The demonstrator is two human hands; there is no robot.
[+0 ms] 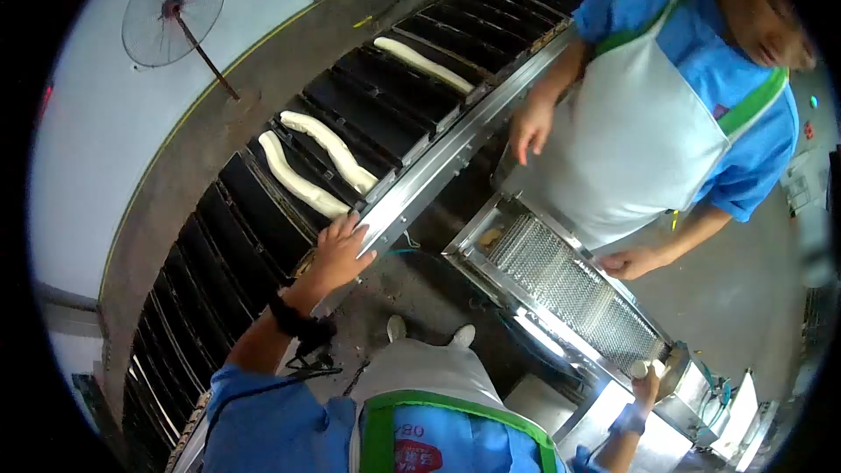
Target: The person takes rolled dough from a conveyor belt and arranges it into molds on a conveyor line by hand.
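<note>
Over in the upper left of the frame a round fan stands by the wall. From the lower left up to the top centre runs a curved line of black trays. Two long pale strips lie side by side in neighbouring trays left of centre, and a third strip lies alone farther up.

The worker's left hand is at the metal rail, fingers spread and gripping nothing, just beside the lower end of the nearest strip; whether it touches, I can't tell. The strips look soft, so I'd judge a light, flat-fingered touch best, supporting the length and keeping fingertips clear of the tray edges.

Each of those three trays holds one strip lengthwise. Right of centre, a metal frame holds a mesh belt, with a small pale scrap near its upper end. A co-worker stands beyond, one hand by the frame. At the lower right, the worker's right hand is closed around a short pale piece at the belt's lower end.
</note>
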